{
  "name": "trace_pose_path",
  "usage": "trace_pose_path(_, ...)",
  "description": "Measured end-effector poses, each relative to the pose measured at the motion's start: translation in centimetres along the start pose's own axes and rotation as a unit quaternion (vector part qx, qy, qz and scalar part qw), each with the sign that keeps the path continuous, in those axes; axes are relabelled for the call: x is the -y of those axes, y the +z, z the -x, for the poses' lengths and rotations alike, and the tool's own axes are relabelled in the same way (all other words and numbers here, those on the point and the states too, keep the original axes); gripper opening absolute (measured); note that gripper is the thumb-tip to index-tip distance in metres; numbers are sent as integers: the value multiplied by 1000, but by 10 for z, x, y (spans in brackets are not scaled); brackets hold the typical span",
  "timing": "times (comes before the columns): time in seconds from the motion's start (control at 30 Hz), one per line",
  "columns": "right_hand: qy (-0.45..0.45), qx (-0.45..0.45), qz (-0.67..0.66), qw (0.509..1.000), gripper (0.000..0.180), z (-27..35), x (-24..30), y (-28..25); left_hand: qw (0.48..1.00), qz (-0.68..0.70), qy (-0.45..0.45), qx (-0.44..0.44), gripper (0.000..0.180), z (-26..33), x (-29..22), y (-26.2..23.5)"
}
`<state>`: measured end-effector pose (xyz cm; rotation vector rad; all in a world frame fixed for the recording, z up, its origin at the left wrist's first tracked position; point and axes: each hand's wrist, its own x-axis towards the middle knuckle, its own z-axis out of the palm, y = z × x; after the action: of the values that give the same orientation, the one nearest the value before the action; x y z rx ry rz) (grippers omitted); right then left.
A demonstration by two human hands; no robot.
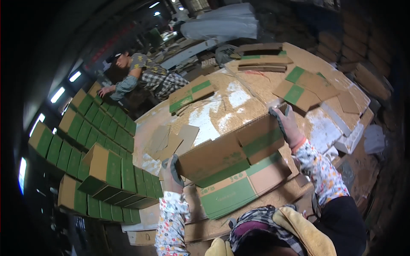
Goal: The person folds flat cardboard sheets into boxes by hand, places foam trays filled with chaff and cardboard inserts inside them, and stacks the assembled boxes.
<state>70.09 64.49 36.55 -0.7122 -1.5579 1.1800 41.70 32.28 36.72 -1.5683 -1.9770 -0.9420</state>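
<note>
Holding a cardboard blank (pixel 211 160) up by its two ends, I've got it near my side of the table, right above a stack of flat blanks (pixel 228 197). My left hand (pixel 172 175) pinches the near-left end, and my right hand (pixel 289 128) is up at the far-right corner, fingers hooked over the top edge with the thumb partly hidden, so I can't tell exactly where it presses. Gripping wide apart like this probably keeps the long panel from sagging or twisting. The stack lies just in front of my body, I'd say so that each sheet is within easy reach. And look at the piece itself: plain brown corrugated board, a green band along its lower part, a fluted upper edge, a break between the long panel and the shorter one on the right. It stands tilted, and whether its bottom edge touches the stack I can't tell. Over on my left, green-and-brown boxes (pixel 114 168) are massed in rows, likely packed tight to save room. Loose brown offcuts (pixel 184 138) lie past my left hand, and more flat cardboard (pixel 299 96) sits beyond my right, set back, I'd judge, to leave me elbow room.
</note>
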Motion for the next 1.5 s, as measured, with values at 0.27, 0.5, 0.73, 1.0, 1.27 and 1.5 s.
trace_pose_path(0.27, -30, -13, 186, 982, 73, -26, -48, 24, 873, 64, -57, 479, 46, -89, -126, 20)
trace_pose_path(0.5, -11, 350, 247, 903, 97, -12, -58, 31, 819, 205, -76, 530, 96, -57, -133, 22)
trace_pose_path(0.73, -177, 394, 276, 858, 95, -70, 37, 54, 992, -107, -68, 26, 110, -4, -69, 65)
trace_pose_path(1.0, 173, 336, 21, 925, 81, 77, -56, 10, 741, 566, -276, 233, 79, 95, 40, 102)
trace_pose_path(1.27, 362, 387, -244, 812, 79, -8, -45, -4, 963, 42, 68, 257, 70, 103, -21, 33)
trace_pose_path(1.5, 235, 314, -125, 911, 91, 15, -83, 63, 948, 40, -271, 161, 61, -42, -42, 105)
